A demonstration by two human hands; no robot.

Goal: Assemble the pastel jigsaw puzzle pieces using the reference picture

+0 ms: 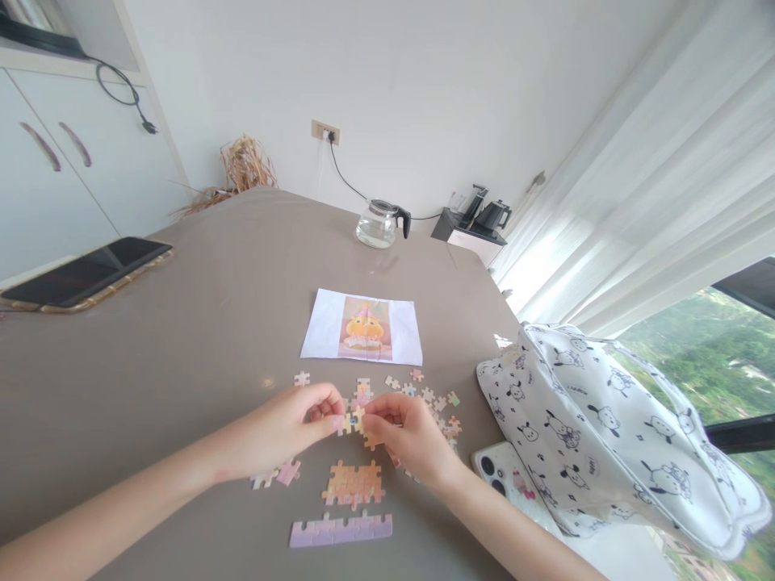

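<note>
My left hand (298,424) pinches one end of some small yellow jigsaw puzzle pieces (347,423) with a dark blue spot. At the other end, my right hand (412,436) grips them between thumb and fingers, partly covering them. Just below lies a joined orange block of puzzle pieces (354,482). Nearer the table's front edge is a joined purple strip of puzzle pieces (341,530). Loose puzzle pieces (441,401) are scattered beyond and beside my right hand, some hidden by it. Several pink pieces (288,472) lie below my left hand.
A paper with a printed picture (406,331) lies beyond my hands. Further back stands a glass pot (376,226). A tablet-like device (85,273) is at the left. On the right are a white patterned bag (593,420) and a phone (514,480).
</note>
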